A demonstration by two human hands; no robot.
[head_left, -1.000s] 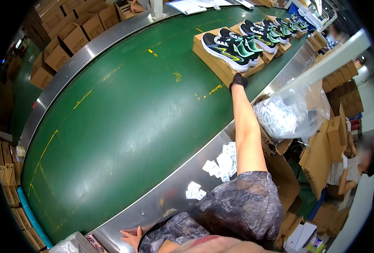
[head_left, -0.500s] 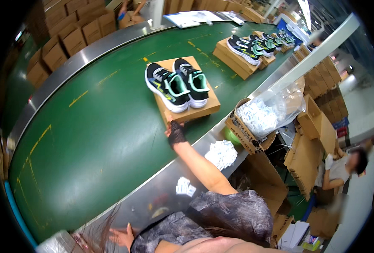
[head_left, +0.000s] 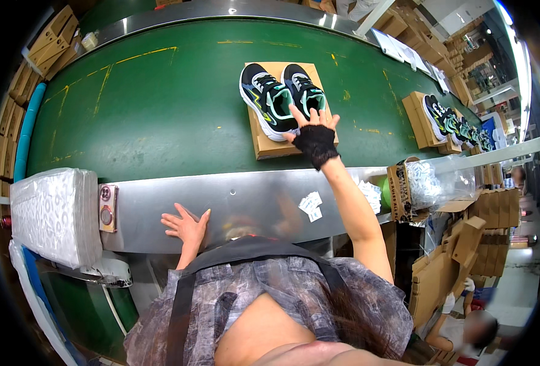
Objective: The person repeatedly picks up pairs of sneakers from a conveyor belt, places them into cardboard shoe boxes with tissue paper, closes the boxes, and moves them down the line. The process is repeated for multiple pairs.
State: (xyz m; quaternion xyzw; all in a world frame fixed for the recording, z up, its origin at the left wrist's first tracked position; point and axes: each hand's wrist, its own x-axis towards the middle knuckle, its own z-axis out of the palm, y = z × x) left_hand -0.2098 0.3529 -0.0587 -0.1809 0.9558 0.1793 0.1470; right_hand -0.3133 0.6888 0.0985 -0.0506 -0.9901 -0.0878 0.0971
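Note:
A pair of black sneakers with white soles and mint linings, the left shoe (head_left: pixel 259 105) and the right shoe (head_left: pixel 299 79), sits side by side on a brown shoe box (head_left: pixel 276 150). My right hand (head_left: pixel 314 137), in a black fingerless glove, is over the near end of the box at the shoes' heels. Its fingers are spread; whether they press on the shoes I cannot tell. My bare left hand (head_left: pixel 186 227) lies with fingers apart on the metal ledge (head_left: pixel 245 213), holding nothing. Small white paper packets (head_left: pixel 311 206) lie on the ledge between my arms.
The box stands on a green conveyor belt (head_left: pixel 160 116). More sneakers (head_left: pixel 447 119) on boxes line its right side. A carton (head_left: pixel 399 190) of white packets stands by the ledge. Left are a phone (head_left: pixel 108 208) and a plastic-wrapped stack (head_left: pixel 56 213). Another person (head_left: pixel 459 329) works at lower right.
My view has turned, bringing the ledge's left part into sight. My right hand has gone from the box's near corner up to the shoes' heels. My left hand stays on the ledge.

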